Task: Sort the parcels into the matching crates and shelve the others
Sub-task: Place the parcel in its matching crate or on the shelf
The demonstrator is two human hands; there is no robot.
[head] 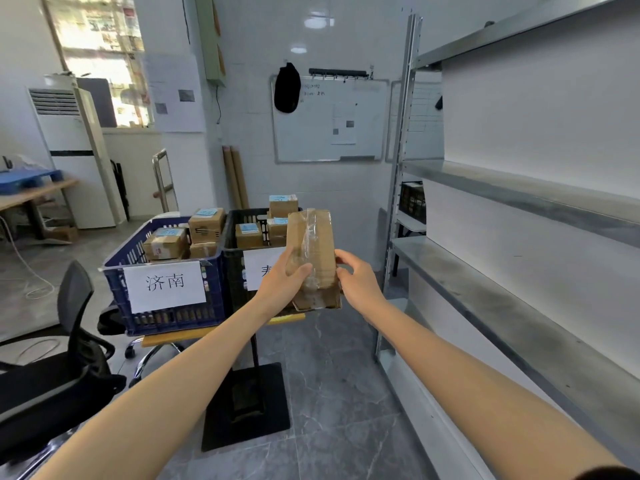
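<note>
Both arms reach forward. The left hand (285, 278) curls its fingers round the left edge of a taped parcel (313, 244); the right hand (356, 280) pinches the right edge. The parcel stands upright in the air before the black crate (234, 271) on the desk (173, 337).

The left hand (281, 282) and parcel (317, 237) cover most of the label (256, 268) on the black crate (233, 278), and the whiteboard (311, 133) writing is too small to read.

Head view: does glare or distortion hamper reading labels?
Head view: wide-angle bows the shelf rack; window blown out; tape on the cardboard parcel glints; sign on the blue crate is sharp; left hand half covers that on the black crate.
</note>
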